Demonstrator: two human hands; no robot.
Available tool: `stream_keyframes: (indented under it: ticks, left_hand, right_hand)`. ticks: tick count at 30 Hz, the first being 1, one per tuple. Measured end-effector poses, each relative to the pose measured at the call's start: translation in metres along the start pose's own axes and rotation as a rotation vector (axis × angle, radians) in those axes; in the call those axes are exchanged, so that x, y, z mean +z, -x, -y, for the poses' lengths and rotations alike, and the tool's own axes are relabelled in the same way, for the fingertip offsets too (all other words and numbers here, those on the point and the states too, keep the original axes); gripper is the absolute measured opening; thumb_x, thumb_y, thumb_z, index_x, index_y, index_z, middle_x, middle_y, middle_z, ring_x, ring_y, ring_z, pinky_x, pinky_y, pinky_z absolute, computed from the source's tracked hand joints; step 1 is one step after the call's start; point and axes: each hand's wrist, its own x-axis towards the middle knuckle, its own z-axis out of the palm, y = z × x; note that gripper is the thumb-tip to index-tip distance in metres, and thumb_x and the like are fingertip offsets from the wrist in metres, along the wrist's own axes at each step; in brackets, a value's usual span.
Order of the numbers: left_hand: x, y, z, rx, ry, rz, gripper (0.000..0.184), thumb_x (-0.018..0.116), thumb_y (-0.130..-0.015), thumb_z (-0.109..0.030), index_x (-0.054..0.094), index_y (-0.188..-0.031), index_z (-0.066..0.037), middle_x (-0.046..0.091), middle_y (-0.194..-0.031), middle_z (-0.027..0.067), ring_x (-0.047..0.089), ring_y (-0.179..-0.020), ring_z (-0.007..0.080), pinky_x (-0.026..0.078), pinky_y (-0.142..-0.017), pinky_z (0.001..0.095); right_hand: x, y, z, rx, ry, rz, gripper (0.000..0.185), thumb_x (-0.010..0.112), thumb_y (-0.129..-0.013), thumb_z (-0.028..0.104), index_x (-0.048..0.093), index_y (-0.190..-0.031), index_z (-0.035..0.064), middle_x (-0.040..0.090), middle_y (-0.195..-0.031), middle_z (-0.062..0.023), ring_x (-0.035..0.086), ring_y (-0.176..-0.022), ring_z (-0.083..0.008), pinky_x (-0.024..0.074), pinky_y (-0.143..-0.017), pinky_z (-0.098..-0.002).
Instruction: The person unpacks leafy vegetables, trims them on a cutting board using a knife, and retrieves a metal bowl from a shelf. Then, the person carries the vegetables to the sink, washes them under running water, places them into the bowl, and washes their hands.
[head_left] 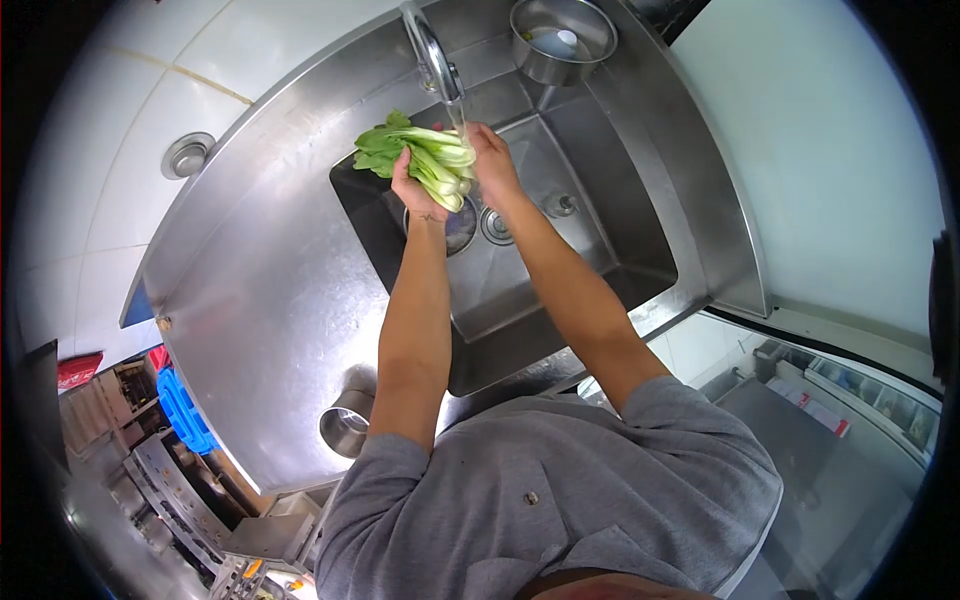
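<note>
A bunch of bok choy (436,160), with pale stems and green leaves, is held over the sink (525,290) under the faucet (430,55). Water runs from the spout onto the stem ends. My left hand (415,192) grips the bunch from the near side, thumb across the stems. At the stem ends is my right hand (492,165), its fingers curled against them and partly hidden by the water and the vegetable. Below the bunch, a round metal bowl (462,230) sits in the sink, partly covered by my left wrist. The drain strainer (496,226) lies beside it.
A steel pot (550,65) with something white inside stands at the sink's back right corner. On the steel counter (250,300) to the left is an open metal cup (345,428). A glass-front cabinet (830,440) is at the lower right.
</note>
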Motion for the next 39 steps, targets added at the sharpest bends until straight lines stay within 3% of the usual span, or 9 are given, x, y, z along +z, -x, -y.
stream_keyframes:
  ticks: [7,12,14,20,25,28,31,34,39]
  left_hand:
    - [0.01,0.002,0.003,0.025,-0.127,-0.098,0.052,0.051,-0.095,-0.04,0.052,-0.128,0.0,0.06,-0.125,0.0209,0.06,-0.113,0.0347,0.05,-0.098,0.0477]
    - [-0.008,-0.028,0.005,-0.165,-0.22,-0.184,0.045,0.054,-0.098,-0.045,0.058,-0.119,-0.005,0.065,-0.111,0.0109,0.064,-0.104,0.0257,0.051,-0.093,0.0399]
    - [0.022,-0.025,0.003,-0.088,-0.358,-0.294,0.052,0.054,-0.097,-0.052,0.057,-0.12,-0.005,0.065,-0.112,0.0104,0.064,-0.103,0.0252,0.052,-0.093,0.0395]
    - [0.046,-0.019,-0.011,-0.142,-0.423,-0.187,0.055,0.062,-0.095,-0.047,0.054,-0.126,-0.002,0.064,-0.116,0.0115,0.065,-0.101,0.0256,0.053,-0.09,0.0399]
    - [0.021,-0.018,-0.016,-0.164,-0.289,-0.247,0.038,0.066,-0.09,-0.015,0.056,-0.123,0.002,0.065,-0.113,0.0148,0.067,-0.1,0.0271,0.056,-0.086,0.0403]
    - [0.014,-0.018,-0.016,-0.152,-0.423,-0.312,0.037,0.063,-0.092,-0.017,0.056,-0.123,0.001,0.065,-0.113,0.0137,0.066,-0.099,0.0273,0.055,-0.089,0.0408]
    - [0.024,-0.015,-0.014,-0.113,-0.524,-0.412,0.038,0.067,-0.089,-0.012,0.056,-0.122,0.0,0.064,-0.111,0.0132,0.067,-0.096,0.027,0.056,-0.087,0.0411]
    - [0.021,-0.018,-0.011,-0.115,-0.571,-0.426,0.036,0.065,-0.089,-0.016,0.057,-0.12,0.0,0.065,-0.112,0.0143,0.066,-0.097,0.0283,0.055,-0.089,0.0422]
    - [0.005,-0.029,-0.024,-0.304,-0.15,-0.274,0.037,0.057,-0.09,-0.024,0.059,-0.117,0.001,0.065,-0.115,0.017,0.064,-0.104,0.0335,0.051,-0.096,0.0478]
  right_hand:
    - [-0.02,-0.011,-0.002,-0.036,0.15,0.063,0.033,0.056,-0.1,0.028,0.063,-0.118,0.0015,0.065,-0.117,-0.0116,0.06,-0.109,-0.0199,0.047,-0.094,-0.0317]
    - [-0.01,-0.009,0.018,-0.264,1.121,0.274,0.065,0.078,-0.076,0.04,0.06,-0.123,-0.0007,0.053,-0.127,-0.0231,0.054,-0.119,-0.0362,0.0444,-0.1,-0.0416]
    - [-0.009,-0.008,0.016,-0.361,1.098,0.224,0.064,0.077,-0.076,0.038,0.059,-0.124,0.0009,0.058,-0.123,-0.0206,0.056,-0.115,-0.0364,0.0448,-0.099,-0.0444]
    - [-0.016,-0.028,0.008,-0.093,0.593,-0.014,0.042,0.065,-0.09,0.034,0.064,-0.119,0.0041,0.068,-0.098,-0.0138,0.064,-0.097,-0.0281,0.0476,-0.087,-0.0356]
    - [-0.017,-0.027,0.001,0.022,0.212,0.043,0.032,0.053,-0.1,0.028,0.065,-0.116,0.0024,0.067,-0.096,-0.0075,0.062,-0.092,-0.0168,0.0477,-0.082,-0.0315]
    - [-0.021,-0.025,0.002,0.237,0.01,0.166,0.031,0.057,-0.098,0.022,0.06,-0.12,0.0007,0.066,-0.1,-0.0068,0.062,-0.094,-0.0172,0.0488,-0.082,-0.0296]
    - [-0.015,-0.021,-0.007,0.045,0.322,0.242,0.033,0.063,-0.094,0.015,0.056,-0.123,-0.0004,0.064,-0.105,-0.0084,0.062,-0.097,-0.0175,0.0509,-0.082,-0.0299]
    - [-0.016,-0.029,-0.015,0.151,0.2,0.069,0.045,0.071,-0.087,0.008,0.052,-0.127,0.0025,0.065,-0.114,-0.0094,0.064,-0.101,-0.0181,0.0536,-0.083,-0.0319]
    - [-0.016,-0.019,-0.012,0.226,-0.222,0.023,0.048,0.075,-0.083,0.006,0.052,-0.126,0.0024,0.065,-0.114,-0.0092,0.064,-0.102,-0.0194,0.0519,-0.088,-0.032]
